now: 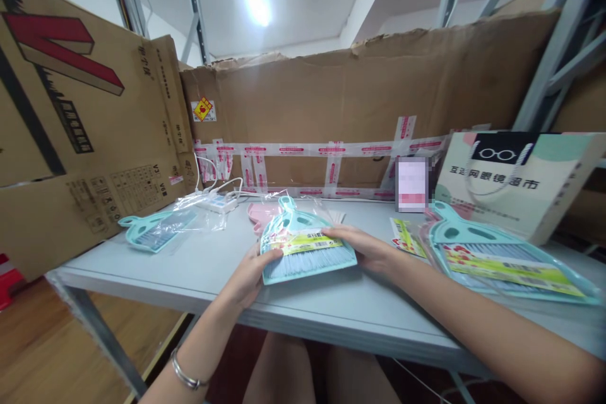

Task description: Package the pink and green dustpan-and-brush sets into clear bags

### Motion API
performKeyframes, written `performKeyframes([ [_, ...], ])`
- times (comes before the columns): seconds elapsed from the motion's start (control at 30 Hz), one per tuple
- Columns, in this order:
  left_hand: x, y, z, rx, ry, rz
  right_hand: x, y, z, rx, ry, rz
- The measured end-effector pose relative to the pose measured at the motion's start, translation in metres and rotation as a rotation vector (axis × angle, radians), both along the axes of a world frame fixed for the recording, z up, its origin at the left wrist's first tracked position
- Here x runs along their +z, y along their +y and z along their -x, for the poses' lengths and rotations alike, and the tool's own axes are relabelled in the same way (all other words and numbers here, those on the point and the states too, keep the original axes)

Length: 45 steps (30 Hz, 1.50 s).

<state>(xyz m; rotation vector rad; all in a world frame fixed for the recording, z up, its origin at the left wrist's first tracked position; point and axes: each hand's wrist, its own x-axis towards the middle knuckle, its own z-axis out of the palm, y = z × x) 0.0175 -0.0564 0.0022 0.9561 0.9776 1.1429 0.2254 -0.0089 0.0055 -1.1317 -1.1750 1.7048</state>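
Observation:
A light-blue dustpan and brush set (307, 265) is held between my two hands over the front of the table. It carries a yellow-green printed label strip (303, 242) across its middle, with the pale bristles showing below. My left hand (250, 274) grips its left edge, thumb on the front by the label. On the right edge my right hand (362, 246) holds it, fingers over the label's end. Behind it, clear plastic film (310, 208) and a pink dustpan piece (257, 216) lie partly hidden.
At right lie more blue dustpan sets (502, 252) and a label card (407, 238), before a paper bag (497, 186) and a phone (411, 184). At left lie a bagged blue set (154, 230) and a power strip (216, 202). Cardboard (322, 101) walls the back.

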Motion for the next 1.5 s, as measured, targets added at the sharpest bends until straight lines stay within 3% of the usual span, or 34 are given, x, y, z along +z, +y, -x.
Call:
performKeyframes([
  [0.2, -0.002, 0.001, 0.0, 0.003, -0.016, 0.019, 0.006, -0.026, -0.009, -0.047, -0.013, 0.03],
  [0.4, 0.0, 0.0, -0.002, -0.006, -0.051, 0.032, 0.011, -0.062, -0.029, 0.108, 0.132, -0.094],
  [0.6, 0.002, -0.003, -0.007, -0.083, 0.021, 0.032, 0.002, -0.077, -0.032, -0.199, 0.125, -0.036],
  [0.83, 0.006, -0.028, -0.017, -0.202, 0.215, 0.021, -0.009, -0.11, -0.036, -0.433, 0.045, 0.027],
  [1.0, 0.01, -0.038, -0.016, -0.205, 0.387, 0.028, -0.018, -0.132, -0.043, -0.392, 0.052, 0.003],
  [1.17, 0.008, -0.051, -0.013, -0.247, 0.303, 0.016, -0.032, -0.138, -0.043, -0.42, 0.033, -0.166],
  [1.37, -0.009, -0.062, -0.026, -0.075, 0.299, -0.106, -0.046, -0.137, -0.029, -0.629, 0.072, -0.287],
  [1.5, -0.017, -0.066, -0.034, 0.055, 0.328, -0.171, -0.045, -0.136, -0.027, -0.68, -0.01, -0.289],
])
